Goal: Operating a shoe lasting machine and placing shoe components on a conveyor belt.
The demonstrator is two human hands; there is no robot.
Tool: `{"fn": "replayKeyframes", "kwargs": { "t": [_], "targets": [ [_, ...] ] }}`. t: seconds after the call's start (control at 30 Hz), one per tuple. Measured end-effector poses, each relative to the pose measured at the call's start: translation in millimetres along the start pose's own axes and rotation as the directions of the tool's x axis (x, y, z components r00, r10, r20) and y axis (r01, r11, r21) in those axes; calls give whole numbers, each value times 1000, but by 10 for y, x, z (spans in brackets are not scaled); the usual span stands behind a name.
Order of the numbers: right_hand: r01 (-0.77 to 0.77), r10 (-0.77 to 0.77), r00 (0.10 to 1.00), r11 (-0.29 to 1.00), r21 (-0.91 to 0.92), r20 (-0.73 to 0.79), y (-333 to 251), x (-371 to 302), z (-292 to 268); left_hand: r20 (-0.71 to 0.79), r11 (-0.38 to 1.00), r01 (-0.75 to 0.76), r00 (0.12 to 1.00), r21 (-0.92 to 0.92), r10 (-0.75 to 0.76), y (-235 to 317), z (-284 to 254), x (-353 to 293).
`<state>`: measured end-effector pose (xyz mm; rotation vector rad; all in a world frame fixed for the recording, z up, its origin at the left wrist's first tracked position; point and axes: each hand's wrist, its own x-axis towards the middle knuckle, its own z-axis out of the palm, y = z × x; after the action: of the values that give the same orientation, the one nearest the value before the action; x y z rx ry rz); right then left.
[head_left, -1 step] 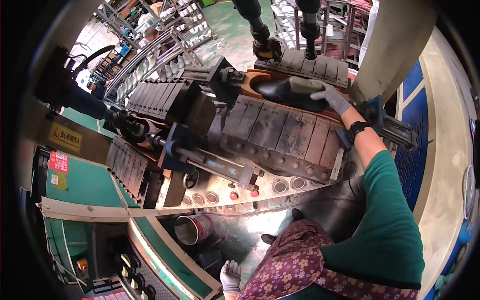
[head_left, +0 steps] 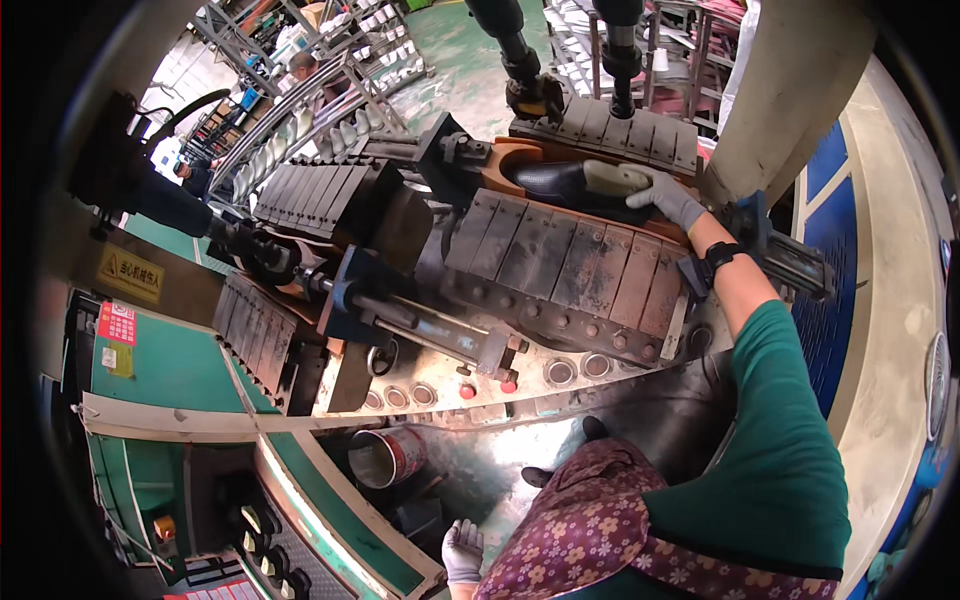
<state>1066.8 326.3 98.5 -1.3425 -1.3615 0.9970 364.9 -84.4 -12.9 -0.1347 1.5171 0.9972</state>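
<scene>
A black shoe upper on a grey-green last lies in the press bed between two banks of dark metal plates. Its toe points left, into an orange pad. At the heel end, my right hand, in a grey-white glove, has its fingers bent over the last and the shoe's back. The thumb side is partly hidden. Low in the picture, well away from the machine, my left hand hangs gloved beside my flowered apron. Its fingers are apart and hold nothing.
Two dark press rods hang above the bed's far side. The near plate bank has a steel cylinder to its left. Red buttons sit along the front panel. A bucket stands below; shoe racks fill the back.
The shoe on its last has sunk slightly and settled between the plate banks. My right hand has shifted a little to the right and down at the heel; my left hand is almost unmoved.
</scene>
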Motion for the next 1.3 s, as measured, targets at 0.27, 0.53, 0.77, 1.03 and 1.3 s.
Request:
{"fn": "replayKeyframes", "kwargs": {
  "t": [0.27,0.53,0.77,1.03,1.3],
  "targets": [
    [-76,73,997,958,-276,-22,-16,82,24,-37,993,50,998,-107,-54,-128,-81,215],
    [5,-11,1000,975,-223,-26,-59,217,85,-4,991,111,994,75,-111,48,209,389],
    [-59,50,998,946,-318,-36,-246,214,109,153,977,57,984,204,-90,398,715,516],
    [20,-72,990,922,-387,-122,-59,209,24,218,944,81,963,321,-157,312,887,607],
    [290,-367,792,929,-228,-488,-1335,-1095,1331,169,511,-744,622,430,765,891,345,734]
  ]
}}
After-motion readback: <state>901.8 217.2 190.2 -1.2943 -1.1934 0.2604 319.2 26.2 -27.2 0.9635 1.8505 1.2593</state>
